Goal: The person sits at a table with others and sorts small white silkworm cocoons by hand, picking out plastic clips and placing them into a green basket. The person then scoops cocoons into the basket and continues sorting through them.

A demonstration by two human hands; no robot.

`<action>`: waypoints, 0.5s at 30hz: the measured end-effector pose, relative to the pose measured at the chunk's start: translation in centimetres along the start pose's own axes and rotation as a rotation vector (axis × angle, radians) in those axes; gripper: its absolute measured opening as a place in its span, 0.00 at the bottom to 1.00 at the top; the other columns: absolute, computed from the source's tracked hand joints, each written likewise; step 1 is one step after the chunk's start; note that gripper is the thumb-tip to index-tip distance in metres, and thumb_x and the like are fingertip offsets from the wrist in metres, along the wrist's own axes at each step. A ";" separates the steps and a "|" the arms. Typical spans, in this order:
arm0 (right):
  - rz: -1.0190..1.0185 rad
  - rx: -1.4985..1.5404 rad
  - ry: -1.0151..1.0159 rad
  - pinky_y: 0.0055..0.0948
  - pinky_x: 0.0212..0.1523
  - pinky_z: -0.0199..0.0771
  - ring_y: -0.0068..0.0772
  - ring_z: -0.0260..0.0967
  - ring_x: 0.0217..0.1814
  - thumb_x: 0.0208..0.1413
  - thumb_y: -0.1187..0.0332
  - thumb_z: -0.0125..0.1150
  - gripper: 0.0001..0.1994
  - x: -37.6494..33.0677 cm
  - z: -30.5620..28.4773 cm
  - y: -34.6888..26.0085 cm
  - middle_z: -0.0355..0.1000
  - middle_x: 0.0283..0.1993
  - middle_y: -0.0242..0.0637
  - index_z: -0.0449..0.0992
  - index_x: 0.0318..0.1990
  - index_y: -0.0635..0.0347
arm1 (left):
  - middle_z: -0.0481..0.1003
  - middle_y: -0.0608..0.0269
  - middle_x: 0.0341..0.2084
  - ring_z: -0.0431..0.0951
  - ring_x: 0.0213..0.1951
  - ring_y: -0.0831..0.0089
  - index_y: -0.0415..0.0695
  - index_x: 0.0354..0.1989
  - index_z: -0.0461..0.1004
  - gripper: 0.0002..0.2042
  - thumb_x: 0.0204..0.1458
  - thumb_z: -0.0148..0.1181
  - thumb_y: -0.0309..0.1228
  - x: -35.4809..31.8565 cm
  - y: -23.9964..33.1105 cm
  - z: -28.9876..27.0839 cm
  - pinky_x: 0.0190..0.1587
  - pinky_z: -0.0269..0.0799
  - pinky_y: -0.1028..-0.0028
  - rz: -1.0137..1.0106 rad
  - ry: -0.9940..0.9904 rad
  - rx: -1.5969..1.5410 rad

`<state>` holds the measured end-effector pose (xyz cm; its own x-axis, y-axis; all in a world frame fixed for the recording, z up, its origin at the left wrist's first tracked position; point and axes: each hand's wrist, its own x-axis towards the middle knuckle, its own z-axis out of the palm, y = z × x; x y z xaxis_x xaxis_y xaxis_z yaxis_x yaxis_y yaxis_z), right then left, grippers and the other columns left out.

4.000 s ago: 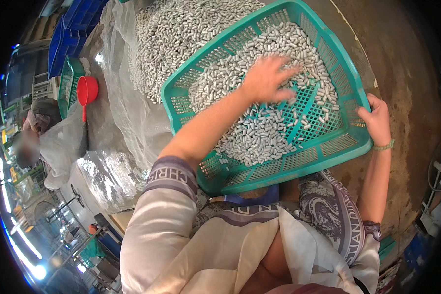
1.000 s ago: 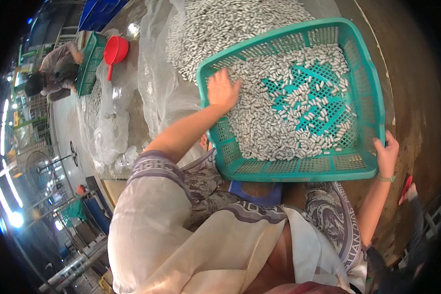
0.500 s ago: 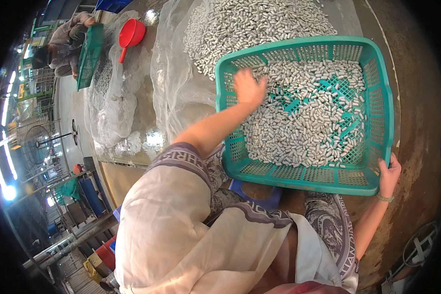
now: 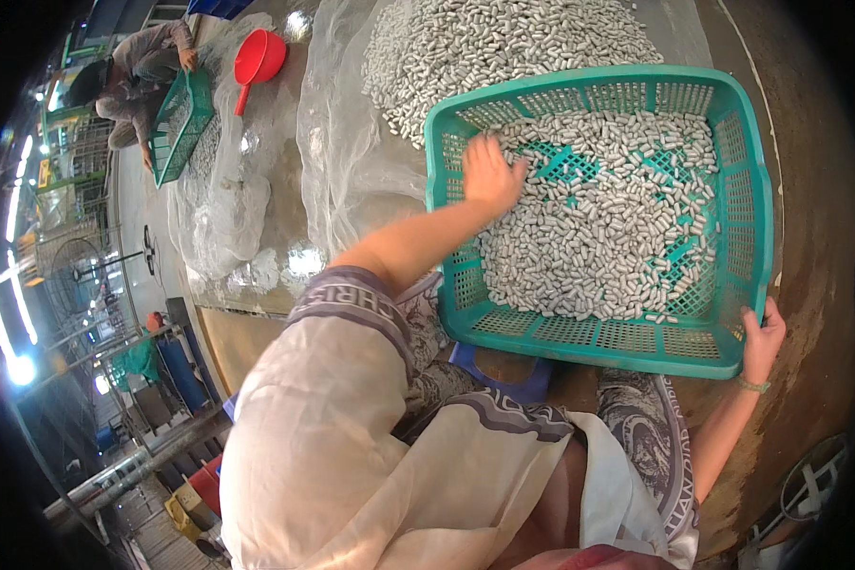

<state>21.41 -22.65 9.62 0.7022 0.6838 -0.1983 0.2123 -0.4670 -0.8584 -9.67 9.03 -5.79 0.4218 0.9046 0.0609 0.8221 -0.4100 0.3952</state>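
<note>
A green plastic basket point(image 4: 594, 351) with lattice walls is in front of me, tilted slightly. Small silvery, rounded cylindrical pieces point(image 4: 579, 242) cover much of its floor, with bare green lattice showing between them. My left hand point(image 4: 491, 176) lies inside the basket by its left wall, fingers stretched, touching the pieces. At the near right corner my right hand point(image 4: 763, 342) grips the rim, thumb on the inner side. Beyond the far rim spreads a big heap of the same pieces point(image 4: 503, 43).
Crumpled translucent sheeting point(image 4: 342, 123) covers the floor left of the heap. A red dipper point(image 4: 259, 59) lies farther left. Past it, a crouching person point(image 4: 147, 85) holds another green basket point(image 4: 182, 123). A blue stool point(image 4: 499, 375) shows below me.
Pieces in my basket have shifted, covering more of the middle lattice. My left hand stays near the left wall. The other person's basket has tipped so its inside shows.
</note>
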 end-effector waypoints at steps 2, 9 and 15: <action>0.021 0.030 -0.013 0.18 0.28 0.48 0.15 0.46 0.27 0.44 0.78 0.54 0.09 0.1 0.0 -0.9 0.50 0.22 0.22 0.59 0.20 0.61 | 0.60 0.45 0.48 0.57 0.53 0.50 0.33 0.51 0.59 0.29 0.47 0.56 0.43 -3.6 3.3 0.5 0.56 0.51 0.54 -0.007 -0.078 0.046; 0.009 -0.041 0.009 0.17 0.27 0.48 0.14 0.47 0.26 0.45 0.78 0.54 0.09 -0.5 -0.8 0.6 0.53 0.22 0.22 0.59 0.21 0.60 | 0.64 0.44 0.44 0.64 0.49 0.51 0.38 0.54 0.58 0.30 0.50 0.51 0.49 -3.8 9.9 -2.5 0.52 0.60 0.59 0.206 -0.386 -0.334; 0.011 -0.051 0.002 0.17 0.26 0.48 0.13 0.47 0.26 0.46 0.77 0.54 0.10 0.2 -0.8 2.2 0.53 0.22 0.21 0.59 0.20 0.59 | 0.63 0.39 0.41 0.67 0.42 0.48 0.32 0.52 0.58 0.33 0.51 0.48 0.53 -3.0 1.1 -4.0 0.49 0.64 0.58 0.267 -0.415 0.383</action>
<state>22.56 -23.99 8.08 0.7058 0.6776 -0.2065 0.2391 -0.5023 -0.8310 -11.56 6.37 -1.85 0.6820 0.6757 -0.2796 0.7139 -0.6981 0.0543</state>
